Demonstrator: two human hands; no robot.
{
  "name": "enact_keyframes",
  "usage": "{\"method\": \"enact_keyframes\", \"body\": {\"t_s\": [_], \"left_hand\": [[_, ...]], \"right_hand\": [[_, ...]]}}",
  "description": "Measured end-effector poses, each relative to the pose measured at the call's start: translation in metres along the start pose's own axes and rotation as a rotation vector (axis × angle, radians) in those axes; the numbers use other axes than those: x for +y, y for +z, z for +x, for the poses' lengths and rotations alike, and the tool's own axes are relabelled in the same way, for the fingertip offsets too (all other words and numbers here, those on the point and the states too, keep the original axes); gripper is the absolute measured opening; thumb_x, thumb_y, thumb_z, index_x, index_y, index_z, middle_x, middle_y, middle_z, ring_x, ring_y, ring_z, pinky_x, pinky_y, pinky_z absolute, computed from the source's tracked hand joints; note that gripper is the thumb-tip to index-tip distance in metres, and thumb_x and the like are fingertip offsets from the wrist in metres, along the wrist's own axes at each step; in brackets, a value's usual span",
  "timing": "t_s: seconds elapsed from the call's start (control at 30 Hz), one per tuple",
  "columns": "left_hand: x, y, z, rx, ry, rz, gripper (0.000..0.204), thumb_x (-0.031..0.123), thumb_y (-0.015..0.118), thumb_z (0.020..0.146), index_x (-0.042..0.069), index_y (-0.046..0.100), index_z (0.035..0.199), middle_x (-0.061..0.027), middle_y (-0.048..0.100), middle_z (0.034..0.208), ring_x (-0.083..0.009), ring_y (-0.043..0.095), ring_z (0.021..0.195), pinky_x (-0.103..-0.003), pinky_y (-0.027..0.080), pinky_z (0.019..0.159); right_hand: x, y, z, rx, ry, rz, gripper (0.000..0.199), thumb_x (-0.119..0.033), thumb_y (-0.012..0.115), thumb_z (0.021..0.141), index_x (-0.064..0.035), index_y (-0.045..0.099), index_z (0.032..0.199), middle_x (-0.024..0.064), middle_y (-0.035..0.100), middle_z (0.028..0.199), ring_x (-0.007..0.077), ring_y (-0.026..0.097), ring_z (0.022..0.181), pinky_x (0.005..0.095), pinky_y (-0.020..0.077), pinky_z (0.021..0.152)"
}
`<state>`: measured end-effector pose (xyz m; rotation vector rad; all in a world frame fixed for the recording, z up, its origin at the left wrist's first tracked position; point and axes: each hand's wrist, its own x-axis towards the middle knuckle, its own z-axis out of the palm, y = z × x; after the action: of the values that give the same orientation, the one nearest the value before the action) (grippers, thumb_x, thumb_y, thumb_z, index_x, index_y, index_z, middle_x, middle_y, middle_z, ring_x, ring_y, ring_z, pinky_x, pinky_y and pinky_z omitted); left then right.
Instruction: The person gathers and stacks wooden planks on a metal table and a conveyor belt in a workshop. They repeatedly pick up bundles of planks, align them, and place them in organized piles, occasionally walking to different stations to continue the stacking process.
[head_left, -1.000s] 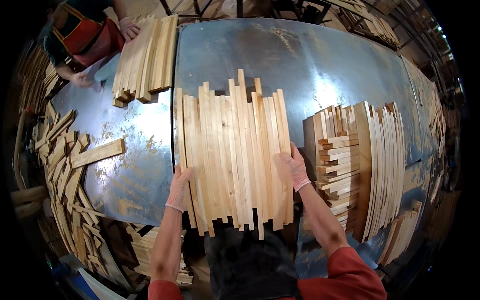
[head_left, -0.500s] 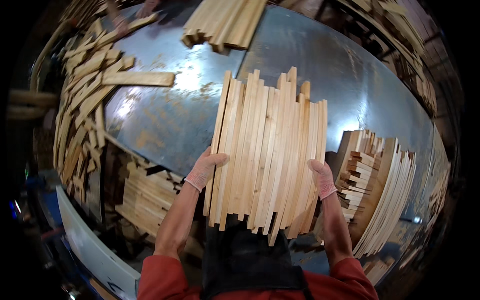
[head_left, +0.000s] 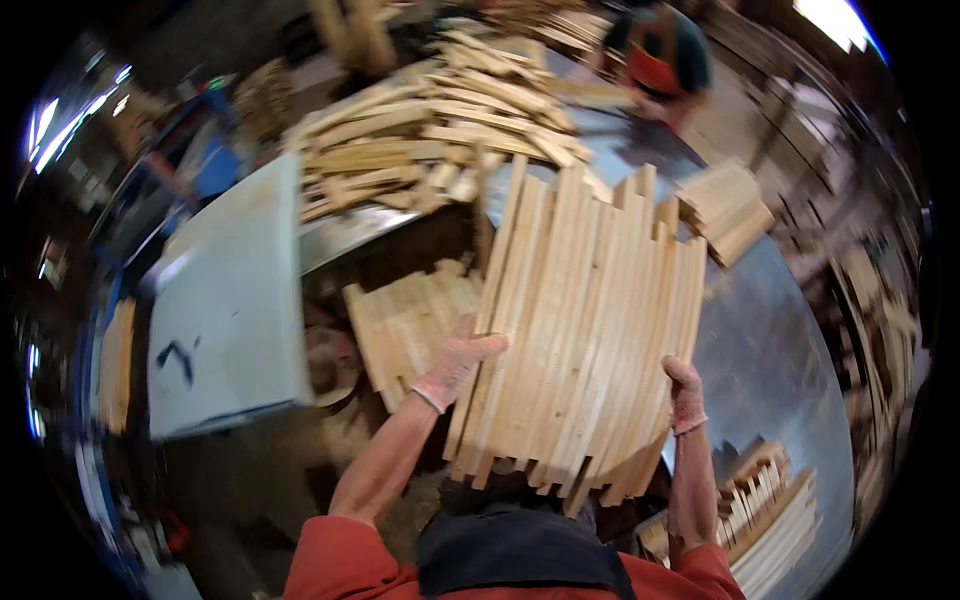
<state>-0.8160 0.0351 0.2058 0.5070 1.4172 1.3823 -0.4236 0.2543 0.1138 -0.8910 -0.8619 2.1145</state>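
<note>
Between my gloved hands I carry a wide bundle of narrow wooden strips (head_left: 580, 330), laid side by side with uneven ends. My left hand (head_left: 458, 362) grips its left edge, the thumb lying over the top face. At the right edge, my right hand (head_left: 685, 392) clasps the bundle, thumb uppermost. The fingers of both hands are hidden beneath or behind the wood. Just left of the bundle, and lower down, lies another stack of strips (head_left: 410, 325), partly covered by my left hand and the bundle.
A pale panel (head_left: 225, 310) stands at the left. Loose wooden boards (head_left: 480, 100) pile up beyond the bundle. The metal table (head_left: 770, 340) runs along the right, bearing a strip stack (head_left: 730, 205) and more strips (head_left: 765, 500) near me. Another person (head_left: 660, 60) works at the far side.
My view has swung left, bringing the pale panel and the other person into fuller sight. The bundle has come along, still held in both hands, away from over the table's middle.
</note>
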Motion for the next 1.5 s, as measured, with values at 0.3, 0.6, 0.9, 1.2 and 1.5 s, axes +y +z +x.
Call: {"method": "enact_keyframes", "body": {"t_s": [0.3, 0.6, 0.9, 1.2, 1.5], "left_hand": [[-0.057, -0.219, -0.317, 0.384, 0.155, -0.185, 0.082, 0.034, 0.091, 0.093, -0.001, 0.049, 0.155, -0.0082, 0.065, 0.135, -0.0184, 0.063, 0.123, -0.035, 0.049, 0.114], [-0.063, -0.399, -0.482, 0.689, 0.170, -0.349, 0.071, 0.033, 0.087, 0.095, 0.004, 0.057, 0.153, -0.0090, 0.070, 0.135, -0.0208, 0.069, 0.122, -0.039, 0.056, 0.110], [-0.053, -0.575, -0.513, 0.753, 0.112, -0.239, 0.093, 0.042, 0.085, 0.098, 0.003, 0.040, 0.170, -0.0136, 0.065, 0.149, -0.0228, 0.064, 0.134, -0.041, 0.055, 0.113], [0.046, -0.798, -0.487, 0.762, -0.450, 0.730, 0.129, 0.090, 0.070, 0.083, -0.003, 0.043, 0.168, -0.0307, 0.045, 0.169, -0.0448, 0.055, 0.150, -0.052, 0.044, 0.126], [0.064, -0.957, -0.544, 1.184, -0.344, 0.735, 0.093, 0.062, 0.077, 0.085, 0.007, 0.055, 0.157, -0.0265, 0.064, 0.153, -0.0402, 0.061, 0.144, -0.047, 0.049, 0.120]], "right_hand": [[0.127, 0.264, -0.093, -0.414, 0.265, -0.336, 0.078, -0.035, 0.088, 0.085, 0.0104, 0.062, 0.142, 0.0207, 0.078, 0.120, 0.0330, 0.079, 0.106, 0.0458, 0.0664, 0.094], [0.305, 0.488, -0.074, -0.600, 0.401, -0.490, 0.029, -0.022, 0.082, 0.093, 0.0000, 0.078, 0.111, 0.0087, 0.078, 0.102, 0.0233, 0.076, 0.092, 0.0369, 0.0613, 0.085], [0.428, 0.646, -0.044, -0.782, 0.611, -0.337, 0.026, 0.000, 0.066, 0.097, -0.0080, 0.055, 0.075, -0.0009, 0.052, 0.071, 0.0091, 0.052, 0.063, 0.0263, 0.0426, 0.056], [0.529, 0.793, -0.011, -0.559, 0.474, -0.118, 0.015, 0.008, 0.067, 0.099, -0.0002, 0.062, 0.111, 0.0106, 0.072, 0.098, 0.0222, 0.071, 0.084, 0.0337, 0.0608, 0.077], [0.672, 0.961, -0.056, -0.827, 0.129, -0.316, 0.014, 0.010, 0.063, 0.099, -0.0022, 0.056, 0.101, 0.0039, 0.060, 0.088, 0.0168, 0.058, 0.077, 0.0327, 0.0511, 0.070]]}}
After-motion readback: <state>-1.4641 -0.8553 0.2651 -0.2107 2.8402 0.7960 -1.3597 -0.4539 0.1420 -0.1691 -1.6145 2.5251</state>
